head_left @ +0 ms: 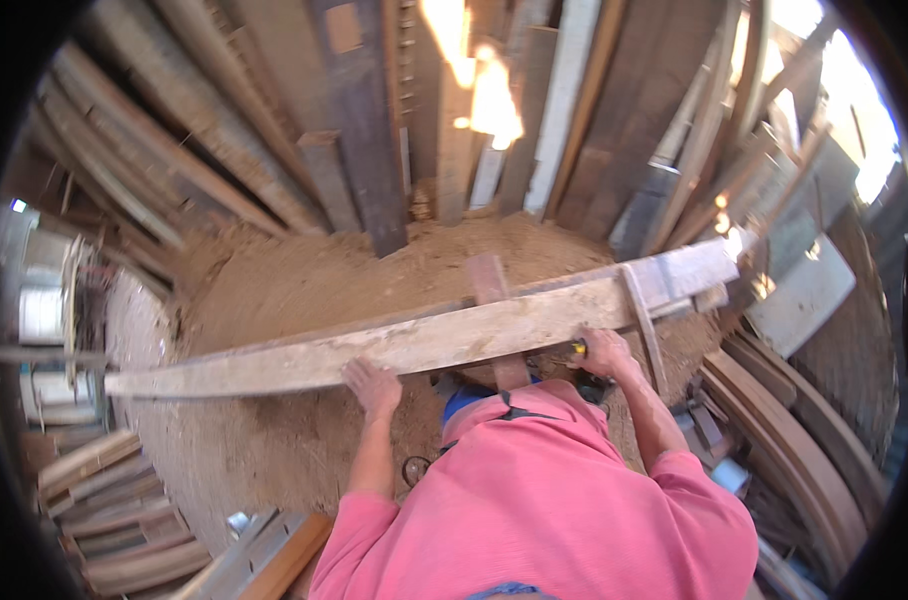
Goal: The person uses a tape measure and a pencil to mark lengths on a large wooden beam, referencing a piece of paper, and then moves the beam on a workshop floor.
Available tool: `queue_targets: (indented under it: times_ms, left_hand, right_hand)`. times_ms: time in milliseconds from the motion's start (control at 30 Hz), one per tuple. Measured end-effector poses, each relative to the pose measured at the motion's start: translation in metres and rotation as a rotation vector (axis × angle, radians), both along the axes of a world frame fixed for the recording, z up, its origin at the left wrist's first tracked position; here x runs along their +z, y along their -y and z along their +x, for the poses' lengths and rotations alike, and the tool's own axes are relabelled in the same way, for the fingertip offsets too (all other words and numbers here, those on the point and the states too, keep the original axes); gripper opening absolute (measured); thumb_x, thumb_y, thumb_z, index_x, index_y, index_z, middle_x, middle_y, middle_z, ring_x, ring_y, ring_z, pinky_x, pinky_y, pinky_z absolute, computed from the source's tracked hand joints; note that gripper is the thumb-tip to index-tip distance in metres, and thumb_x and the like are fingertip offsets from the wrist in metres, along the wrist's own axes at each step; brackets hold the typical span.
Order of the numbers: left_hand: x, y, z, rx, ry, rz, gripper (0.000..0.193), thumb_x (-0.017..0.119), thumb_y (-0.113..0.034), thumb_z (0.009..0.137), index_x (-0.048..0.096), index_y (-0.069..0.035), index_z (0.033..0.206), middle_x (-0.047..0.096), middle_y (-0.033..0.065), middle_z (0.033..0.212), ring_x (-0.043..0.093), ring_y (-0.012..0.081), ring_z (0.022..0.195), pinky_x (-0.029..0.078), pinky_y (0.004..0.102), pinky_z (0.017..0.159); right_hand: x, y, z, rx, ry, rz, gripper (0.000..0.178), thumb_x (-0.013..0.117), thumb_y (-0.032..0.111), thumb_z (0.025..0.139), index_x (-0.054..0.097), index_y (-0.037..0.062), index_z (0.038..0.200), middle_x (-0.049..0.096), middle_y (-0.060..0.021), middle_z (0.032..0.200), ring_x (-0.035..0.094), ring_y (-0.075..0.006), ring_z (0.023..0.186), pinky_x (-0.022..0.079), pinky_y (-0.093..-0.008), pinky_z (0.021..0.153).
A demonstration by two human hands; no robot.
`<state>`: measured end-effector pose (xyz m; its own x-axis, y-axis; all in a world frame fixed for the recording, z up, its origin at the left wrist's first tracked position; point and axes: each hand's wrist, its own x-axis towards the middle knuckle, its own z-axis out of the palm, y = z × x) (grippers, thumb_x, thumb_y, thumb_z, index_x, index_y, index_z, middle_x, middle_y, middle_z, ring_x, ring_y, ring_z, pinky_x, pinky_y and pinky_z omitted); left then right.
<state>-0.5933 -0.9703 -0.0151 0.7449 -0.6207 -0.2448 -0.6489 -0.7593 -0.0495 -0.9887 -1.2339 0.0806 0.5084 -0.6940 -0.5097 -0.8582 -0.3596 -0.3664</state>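
Observation:
A long pale plank [474, 335] lies crosswise in front of me, with its edge toward me. My left hand [372, 385] rests on its near edge left of the middle, fingers laid against the wood. Farther right, my right hand [608, 354] is closed round a small tool with a yellow and black end [579, 347], close to the plank's near edge. Most of that tool is hidden in the fingers, so its kind does not show. Beneath the plank a short reddish board [488, 280] runs crosswise, and a thin strip of wood [642, 325] leans across the right part.
Tall boards [359, 130] stand along the far side. Sawdust-brown ground [274, 290] spreads around the plank. A stack of short timber [124, 510] is at the lower left, curved-looking long beams [784, 450] at the right, and a grey sheet [804, 295] beyond them.

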Motion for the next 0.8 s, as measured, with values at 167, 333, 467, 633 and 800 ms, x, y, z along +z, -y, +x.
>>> queue_targets:
  times_ms: [167,333,467,633,800]
  left_hand:
    - [0.026,0.017,0.001,0.063,-0.096,0.033,0.075,0.04,-0.038,0.096,0.016,0.009,0.149,0.011,0.0329,0.155,0.003,0.0487,0.145,-0.002,0.0538,0.118]
    - [0.017,0.003,0.01,0.108,-0.076,-0.077,0.081,0.05,-0.039,0.091,0.018,0.008,0.148,0.012,0.0338,0.155,0.006,0.0489,0.145,0.005,0.0557,0.118]
    - [0.02,-0.009,0.011,0.09,-0.12,-0.166,0.08,0.058,-0.037,0.087,0.024,0.004,0.148,0.016,0.0332,0.153,0.011,0.048,0.144,0.011,0.0561,0.117]
    - [0.038,-0.037,0.006,-0.043,-0.227,-0.208,0.072,0.059,-0.034,0.086,0.032,-0.005,0.146,0.021,0.0278,0.153,0.016,0.0453,0.144,0.017,0.0556,0.116]
    - [0.018,-0.103,-0.027,-0.113,-0.316,-0.249,0.065,0.056,-0.036,0.088,0.04,-0.007,0.144,0.029,0.0281,0.151,0.022,0.0458,0.142,0.021,0.0516,0.116]
  right_hand:
    - [-0.002,-0.003,0.012,0.022,0.064,-0.007,0.046,0.069,0.028,0.072,0.061,0.0076,0.113,0.067,-0.0201,0.102,0.062,-0.0389,0.101,0.049,-0.0473,0.089]
    - [-0.009,-0.006,0.054,0.154,0.086,-0.036,0.048,0.067,0.026,0.073,0.06,0.0035,0.115,0.066,-0.0232,0.102,0.061,-0.0415,0.101,0.049,-0.0478,0.089]
    - [-0.001,-0.01,0.095,0.238,0.107,-0.063,0.048,0.065,0.024,0.074,0.059,0.0026,0.116,0.066,-0.024,0.104,0.061,-0.0414,0.102,0.048,-0.0474,0.09]
    - [-0.018,-0.019,0.155,0.331,0.079,-0.07,0.053,0.066,0.024,0.073,0.058,0.0037,0.121,0.065,-0.0252,0.106,0.061,-0.0408,0.104,0.048,-0.0472,0.092]
    - [-0.044,-0.049,0.209,0.402,0.079,-0.241,0.057,0.067,0.026,0.073,0.056,0.0019,0.123,0.065,-0.0267,0.107,0.062,-0.0406,0.105,0.048,-0.047,0.093]
